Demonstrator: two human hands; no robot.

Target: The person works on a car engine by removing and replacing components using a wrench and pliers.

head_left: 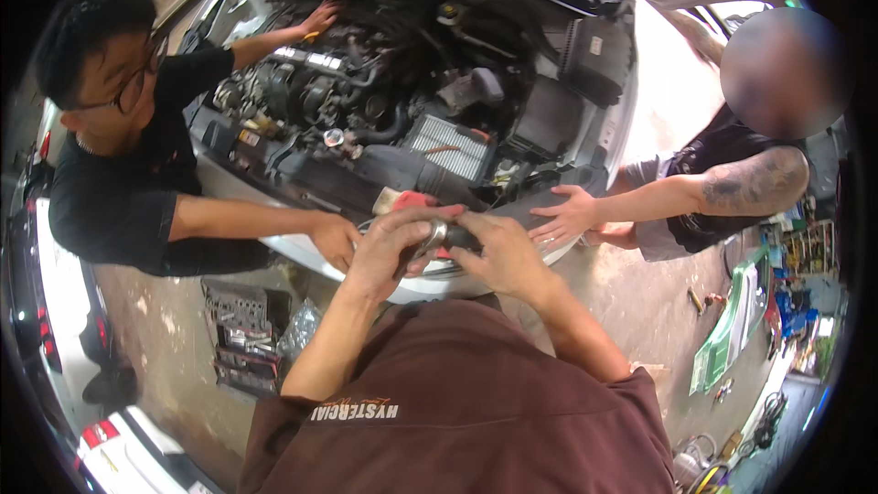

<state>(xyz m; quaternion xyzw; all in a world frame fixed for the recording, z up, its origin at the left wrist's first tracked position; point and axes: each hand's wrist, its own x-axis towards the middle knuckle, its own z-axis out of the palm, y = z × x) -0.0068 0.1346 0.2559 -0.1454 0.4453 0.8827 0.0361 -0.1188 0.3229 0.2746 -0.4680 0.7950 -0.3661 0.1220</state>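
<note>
My left hand [389,256] grips a small cylindrical part [432,236] with a silver band and a dark end, held over the front edge of an open car. My right hand [498,256] has its fingers on the dark end of the same part. Behind my hands a red cloth [416,201] lies on the car's front. Beyond is the engine bay [357,82], with a finned rectangular panel [439,146] in it.
A co-worker [110,183] at the left reaches into the bay and toward the front edge. Another co-worker [713,187] at the right rests a hand by the fender. An open toolbox [242,329] lies on the floor at left; green pieces [727,329] lie at right.
</note>
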